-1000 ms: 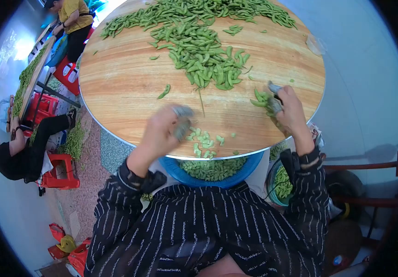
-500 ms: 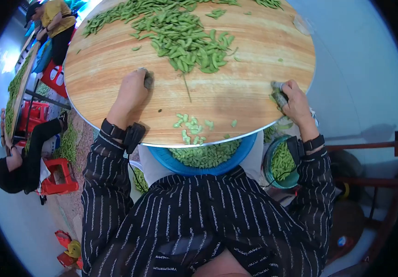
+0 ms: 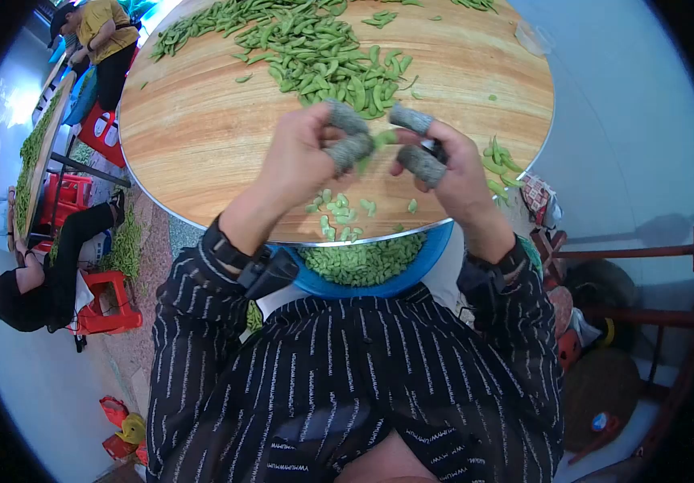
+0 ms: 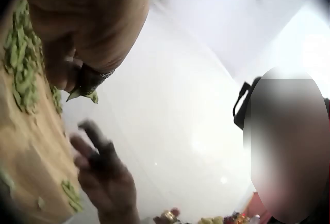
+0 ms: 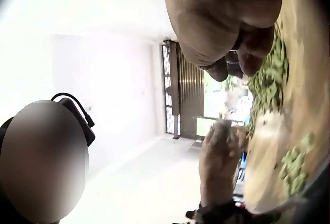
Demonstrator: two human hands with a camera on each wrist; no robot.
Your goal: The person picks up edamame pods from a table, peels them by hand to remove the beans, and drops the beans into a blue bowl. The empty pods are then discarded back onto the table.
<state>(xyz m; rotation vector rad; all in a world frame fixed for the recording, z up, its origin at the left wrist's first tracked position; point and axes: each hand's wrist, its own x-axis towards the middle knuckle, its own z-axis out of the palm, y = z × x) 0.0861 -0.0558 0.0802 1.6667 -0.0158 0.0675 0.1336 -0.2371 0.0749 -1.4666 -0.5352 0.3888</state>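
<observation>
Grey wraps cover the thumb and a finger of each hand. My left hand (image 3: 295,153) pinches a green soybean pod (image 3: 382,140) between its wrapped fingertips, above the round wooden table (image 3: 202,121). The pod tip (image 4: 94,97) shows past the fingers in the left wrist view. Close by on the right, my right hand (image 3: 461,173) has its thumb and finger spread apart, level with the pod. Under the hands, shelled beans (image 3: 340,213) are scattered near the table edge. A few loose pods (image 3: 500,165) lie at the table's right edge.
A large heap of pods (image 3: 315,60) covers the far side of the table. Below the near edge sits a blue basin (image 3: 307,283) full of shelled beans. Red stools (image 3: 109,302) and two seated people are off to the left.
Both hands have come together over the near middle of the table. The right hand has let go of its pods at the right edge, and a pod now shows in the left fingertips.
</observation>
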